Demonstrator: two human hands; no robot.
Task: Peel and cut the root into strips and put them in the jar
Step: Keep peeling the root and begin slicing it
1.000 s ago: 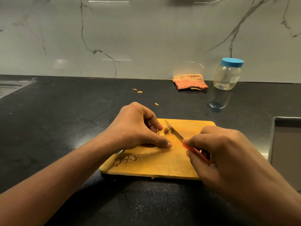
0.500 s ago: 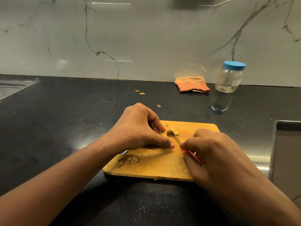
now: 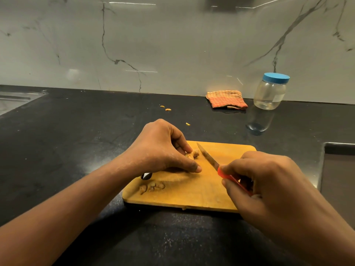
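Note:
A yellowish root point(image 3: 193, 154) lies on the wooden cutting board point(image 3: 192, 196), mostly hidden under my left hand point(image 3: 163, 148), whose fingertips and thumb pinch it down. My right hand point(image 3: 269, 181) grips the red handle of a small knife point(image 3: 208, 157). The blade angles up and left, lying just right of the root. Brown peel scraps point(image 3: 152, 187) sit on the board's near left part. The clear jar point(image 3: 270, 91) with a blue lid stands at the back right, closed.
A folded orange cloth point(image 3: 226, 99) lies by the wall next to the jar. Small yellow bits point(image 3: 168, 109) are scattered on the black counter point(image 3: 57, 141). A black tool end point(image 3: 146, 176) shows under my left wrist. A sink point(image 3: 338, 179) is at right; a drainer at far left.
The knife blade, which was down against the root half a second ago, has drawn back to the right and now lies beside it. My left hand stays on the root.

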